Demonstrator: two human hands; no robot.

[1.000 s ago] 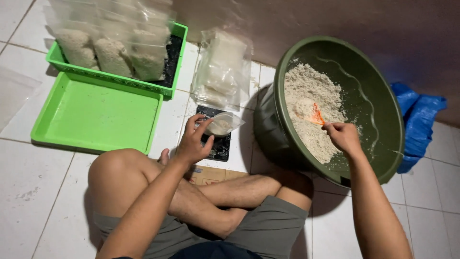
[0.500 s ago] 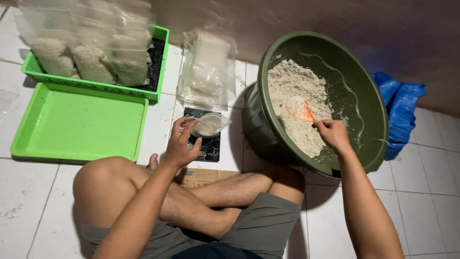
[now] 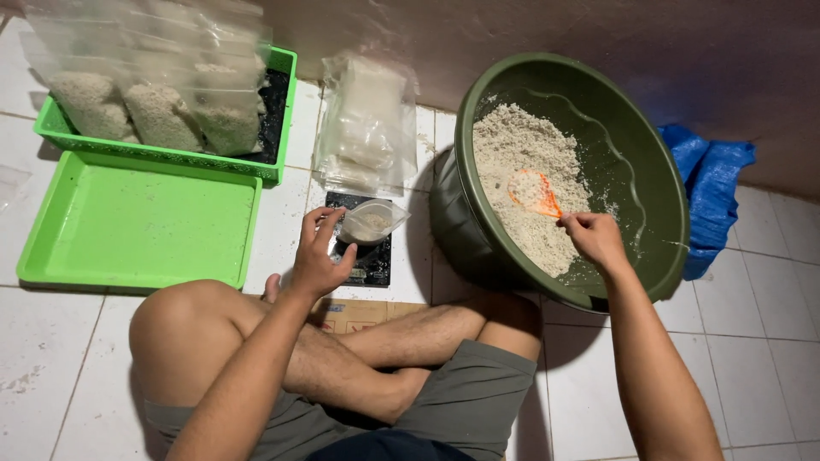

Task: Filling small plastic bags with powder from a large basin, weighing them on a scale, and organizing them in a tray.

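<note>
Since a moment ago: both hands sit much as they did, the left at the bag on the scale, the right in the basin; the scoop now lies a little flatter on the heap.
Left hand [image 3: 318, 256]: fingers curled round the mouth of a small clear plastic bag [image 3: 372, 220], holding it open and upright on the black kitchen scale [image 3: 363, 248].
Right hand [image 3: 596, 239]: pinched closed on the handle of an orange scoop [image 3: 531, 189], whose bowl rests on the pale grainy mix.
Bag: thin, floppy film, only part filled with pale grain at the bottom. I'd judge it light and prone to slumping or tipping if let go; the rim, where the hand has it, looks the sensible place to hold.
Scoop: small, stiff plastic, light; the handle end is the only clean place to grip.
Grainy mix [image 3: 521, 171]: loose, dry-looking, crumbly; heaped on the left side of the big green basin [image 3: 649, 256], which is tilted toward the person.
Nearby: a stack of empty clear bags [image 3: 367, 128] just behind the scale; a green tray [image 3: 137, 222] to the left; behind it a green crate [image 3: 278, 102] of filled bags [image 3: 154, 111] standing upright.
Beyond: blue plastic sheet [image 3: 709, 188] crumpled by the wall, right of the basin.
</note>
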